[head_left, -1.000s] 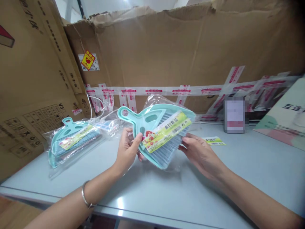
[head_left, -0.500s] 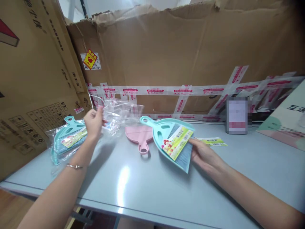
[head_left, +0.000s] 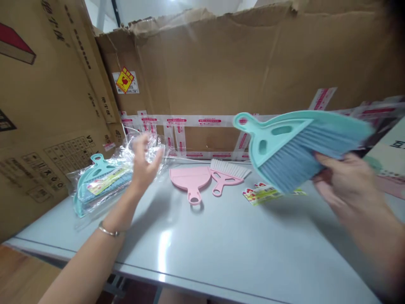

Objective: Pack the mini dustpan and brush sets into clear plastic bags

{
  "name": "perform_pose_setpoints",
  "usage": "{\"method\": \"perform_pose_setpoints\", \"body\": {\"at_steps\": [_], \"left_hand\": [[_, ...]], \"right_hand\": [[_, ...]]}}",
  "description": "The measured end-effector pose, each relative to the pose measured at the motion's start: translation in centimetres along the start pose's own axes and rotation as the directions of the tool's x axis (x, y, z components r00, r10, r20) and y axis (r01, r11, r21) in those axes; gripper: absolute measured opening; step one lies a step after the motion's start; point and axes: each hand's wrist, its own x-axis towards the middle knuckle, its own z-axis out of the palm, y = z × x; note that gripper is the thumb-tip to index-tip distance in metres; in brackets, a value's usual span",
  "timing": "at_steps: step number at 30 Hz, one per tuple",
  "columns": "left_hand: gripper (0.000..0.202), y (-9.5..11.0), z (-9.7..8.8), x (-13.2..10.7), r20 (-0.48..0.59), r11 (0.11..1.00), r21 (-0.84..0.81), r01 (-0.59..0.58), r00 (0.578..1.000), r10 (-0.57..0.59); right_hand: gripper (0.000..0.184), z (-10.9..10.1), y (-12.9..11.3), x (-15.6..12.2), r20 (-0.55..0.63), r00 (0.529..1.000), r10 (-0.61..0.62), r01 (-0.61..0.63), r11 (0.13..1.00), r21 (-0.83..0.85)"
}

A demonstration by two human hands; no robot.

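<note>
My right hand (head_left: 351, 185) grips a turquoise dustpan (head_left: 268, 131) with a blue-bristled hand brush (head_left: 294, 156) nested in it, raised above the table at the right. On the left, my left hand (head_left: 145, 162) is spread and blurred, with nothing held in it. Just behind that hand lies a crumpled clear plastic bag (head_left: 158, 141). Below the turquoise set, printed card labels (head_left: 259, 194) rest on the table. A pink dustpan (head_left: 191, 181) and a pink hand brush (head_left: 226, 179) with white bristles lie side by side in the middle.
Another turquoise dustpan and brush set (head_left: 98, 181), wrapped in clear plastic, lies on the left of the grey table (head_left: 205, 245). A large taped cardboard box (head_left: 205, 76) stands along the back, and another carton (head_left: 47, 126) at the left. A white printed box (head_left: 390, 152) is at the right.
My left hand has let go of the plastic bag and opened. My right hand has lifted the turquoise set up and right, uncovering the pink brush. The set's label now lies on the table.
</note>
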Motion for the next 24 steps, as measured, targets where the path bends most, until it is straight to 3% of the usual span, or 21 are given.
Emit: {"method": "perform_pose_setpoints", "body": {"at_steps": [1,2,3,4,6,7,8,9,10,11,12,13,14,16,17,19,21,23,24], "left_hand": [[0.05,1.5,1.0,-0.6,0.252,0.975,-0.196,0.106,0.966,-0.054],[0.053,2.8,1.8,-1.2,0.461,0.906,-0.35,0.239,0.885,-0.055],[0.059,3.9,2.4,-1.9,0.591,0.825,-0.449,0.343,0.806,-0.014],[0.06,4.7,2.8,-2.5,0.65,0.75,-0.51,0.421,0.759,0.017],[0.056,5.6,3.0,-3.4,0.675,0.646,-0.573,0.505,0.737,0.023],[0.05,5.6,2.8,-3.7,0.656,0.625,-0.59,0.511,0.754,0.003],[0.045,5.6,2.6,-3.8,0.626,0.624,-0.603,0.496,0.78,-0.015],[0.039,5.6,2.4,-3.8,0.59,0.64,-0.613,0.464,0.807,-0.021],[0.034,5.6,2.2,-3.7,0.552,0.664,-0.62,0.418,0.834,-0.01],[0.032,5.7,2.1,-3.6,0.52,0.689,-0.627,0.364,0.854,0.023],[0.03,5.9,2.0,-3.5,0.497,0.709,-0.634,0.309,0.865,0.067],[0.03,6.2,1.9,-3.4,0.484,0.724,-0.638,0.264,0.868,0.11],[0.03,6.5,1.9,-3.4,0.483,0.739,-0.631,0.234,0.864,0.14],[0.034,7.2,1.8,-3.4,0.5,0.791,-0.586,0.178,0.847,0.18],[0.037,7.4,1.7,-3.4,0.499,0.826,-0.546,0.14,0.846,0.187],[0.037,7.4,1.2,-3.2,0.395,0.88,-0.471,0.06,0.906,0.15],[0.029,6.7,0.5,-2.8,0.17,0.904,-0.427,-0.006,0.982,0.086],[0.022,5.5,0.2,-2.5,0.001,0.931,-0.361,-0.063,0.998,0.068],[0.022,4.7,0.3,-2.4,-0.015,0.948,-0.303,-0.099,0.995,0.099]], "right_hand": [[0.015,0.9,-0.2,-1.0,0.115,0.978,0.174,-0.184,0.979,0.088],[0.018,1.8,-0.5,-2.1,0.242,0.913,0.329,-0.363,0.925,0.111],[0.019,2.6,-0.7,-3.3,0.345,0.827,0.445,-0.503,0.859,0.097],[0.02,3.4,-0.9,-4.5,0.435,0.738,0.515,-0.592,0.804,0.054],[0.023,4.5,-1.2,-6.4,0.571,0.592,0.568,-0.666,0.744,-0.049],[0.027,4.8,-1.3,-7.0,0.591,0.582,0.558,-0.65,0.756,-0.075],[0.03,5.0,-1.4,-7.3,0.559,0.648,0.517,-0.589,0.806,-0.063],[0.034,5.0,-1.6,-7.4,0.474,0.774,0.419,-0.462,0.887,-0.03],[0.037,4.9,-1.8,-7.5,0.356,0.903,0.242,-0.254,0.967,-0.013],[0.039,4.9,-2.1,-7.5,0.26,0.966,0.009,0.004,0.999,-0.048],[0.039,4.9,-2.5,-7.7,0.242,0.943,-0.229,0.263,0.958,-0.117],[0.038,5.0,-2.9,-7.9,0.321,0.855,-0.408,0.478,0.859,-0.182],[0.036,5.3,-3.4,-8.1,0.459,0.738,-0.494,0.631,0.746,-0.213],[0.024,6.0,-4.4,-8.6,0.697,0.542,-0.469,0.775,0.6,-0.199],[0.017,6.3,-4.9,-8.7,0.751,0.487,-0.447,0.802,0.568,-0.182],[0.007,6.6,-6.0,-8.2,0.745,0.459,-0.484,0.835,0.522,-0.175],[0.003,6.4,-6.7,-6.7,0.625,0.502,-0.598,0.849,0.479,-0.223],[0.004,5.9,-6.5,-4.5,0.501,0.553,-0.665,0.831,0.481,-0.279],[0.005,5.7,-5.8,-3.4,0.517,0.562,-0.646,0.823,0.498,-0.272]]}}
